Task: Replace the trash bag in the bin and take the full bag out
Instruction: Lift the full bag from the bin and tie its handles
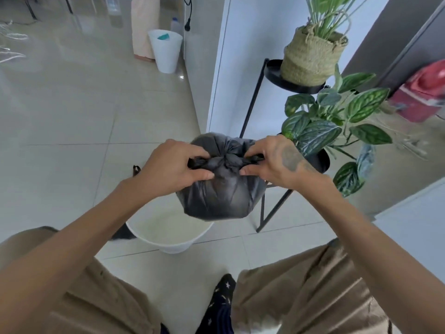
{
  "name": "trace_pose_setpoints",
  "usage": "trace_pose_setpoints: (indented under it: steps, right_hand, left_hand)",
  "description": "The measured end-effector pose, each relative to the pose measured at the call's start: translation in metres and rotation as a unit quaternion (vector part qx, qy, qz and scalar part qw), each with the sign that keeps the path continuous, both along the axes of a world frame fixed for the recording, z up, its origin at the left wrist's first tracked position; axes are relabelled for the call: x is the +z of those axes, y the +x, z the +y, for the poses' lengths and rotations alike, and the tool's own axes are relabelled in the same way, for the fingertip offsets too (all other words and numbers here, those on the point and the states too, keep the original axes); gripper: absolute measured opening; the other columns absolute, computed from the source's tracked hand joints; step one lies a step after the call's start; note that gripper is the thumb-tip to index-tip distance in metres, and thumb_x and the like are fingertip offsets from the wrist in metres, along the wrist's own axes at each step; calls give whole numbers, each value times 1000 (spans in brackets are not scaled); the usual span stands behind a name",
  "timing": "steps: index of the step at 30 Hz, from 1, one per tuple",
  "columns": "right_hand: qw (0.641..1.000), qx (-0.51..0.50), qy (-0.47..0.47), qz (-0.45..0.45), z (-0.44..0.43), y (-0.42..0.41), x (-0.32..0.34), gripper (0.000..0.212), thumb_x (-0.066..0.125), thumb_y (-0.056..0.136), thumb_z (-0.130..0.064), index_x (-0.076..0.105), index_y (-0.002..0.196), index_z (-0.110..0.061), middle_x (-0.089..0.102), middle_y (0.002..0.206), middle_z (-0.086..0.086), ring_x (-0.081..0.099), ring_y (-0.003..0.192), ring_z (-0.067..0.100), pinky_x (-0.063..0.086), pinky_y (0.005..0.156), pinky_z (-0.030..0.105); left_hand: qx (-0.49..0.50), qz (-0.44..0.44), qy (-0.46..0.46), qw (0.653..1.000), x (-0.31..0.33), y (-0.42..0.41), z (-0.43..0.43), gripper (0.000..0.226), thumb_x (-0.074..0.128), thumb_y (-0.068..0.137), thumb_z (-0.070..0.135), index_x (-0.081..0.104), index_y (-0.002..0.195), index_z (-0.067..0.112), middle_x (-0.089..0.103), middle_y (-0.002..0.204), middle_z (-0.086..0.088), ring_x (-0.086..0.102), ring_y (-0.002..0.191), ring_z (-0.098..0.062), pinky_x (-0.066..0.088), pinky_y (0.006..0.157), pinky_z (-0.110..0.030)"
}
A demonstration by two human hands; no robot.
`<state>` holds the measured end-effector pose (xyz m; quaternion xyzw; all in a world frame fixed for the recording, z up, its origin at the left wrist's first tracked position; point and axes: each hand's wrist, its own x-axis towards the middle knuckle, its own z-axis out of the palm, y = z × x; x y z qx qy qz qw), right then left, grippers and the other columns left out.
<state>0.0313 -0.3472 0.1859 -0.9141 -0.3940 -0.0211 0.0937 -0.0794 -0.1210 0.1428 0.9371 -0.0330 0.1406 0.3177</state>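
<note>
Both hands grip the twisted ends of a black trash bag, one end each. The left hand curls its fingers round the left tail of plastic and the right hand pinches the right tail, both thumbs pressing on the bag's top. Between them sits a half-made knot, and the two tails are drawn outward to either side. The bag is bulging and gathered shut at the top. It hangs in the air from this two-handed hold, above and just beyond the far rim of the white bin, which stands on the tiled floor in front of the person's knees.

Judged from this, the task is roughly at its midpoint. The full bag is out of the bin and nearly tied. The bin shows a pale inside with no dark liner visible, so fitting a fresh bag and carrying the full one out appear to be left. A dark shape just beside the bin's left side is too blurred to identify.

To the right, a black metal plant stand holds a woven pot above a striped-leaf plant, whose leaves reach close to the right hand. A second white bin stands well apart, against the far wall.
</note>
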Motion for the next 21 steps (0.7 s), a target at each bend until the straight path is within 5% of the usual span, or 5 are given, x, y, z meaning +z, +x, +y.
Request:
trace_pose_setpoints:
  steps: [5, 11, 16, 21]
  right_hand:
    - [997, -61, 38, 2, -75, -4, -33, 25, 85, 73, -36, 79, 87, -16, 53, 85, -5, 55, 81, 18, 40, 69, 30]
    - [990, -117, -32, 70, -119, 2, -135, 18, 78, 81, -34, 78, 85, -17, 63, 92, 2, 59, 91, 24, 47, 80, 34]
    - [980, -137, -92, 110, -118, 8, -203, 27, 68, 89, -39, 75, 107, -21, 66, 110, 1, 57, 107, 24, 45, 95, 35]
    - [973, -130, -143, 128, -100, 12, -244, 26, 65, 91, -36, 73, 110, -20, 67, 115, 3, 56, 113, 26, 46, 98, 36]
  left_hand:
    - [-35, -4, 33, 999, -21, 25, -69, 23, 76, 78, 46, 78, 92, 29, 69, 73, 9, 61, 72, -18, 49, 66, -35]
    - [-43, 113, 145, 982, -94, 43, -128, 29, 65, 92, 41, 70, 83, 14, 60, 78, 0, 55, 77, -21, 33, 63, -30]
    - [-58, 186, 218, 956, -151, 50, -146, 23, 60, 97, 32, 70, 96, 11, 64, 103, -8, 62, 97, -28, 42, 70, -35]
    - [-55, 243, 258, 933, -194, 56, -146, 13, 59, 92, 16, 71, 91, 11, 70, 97, -9, 67, 93, -31, 56, 75, -40]
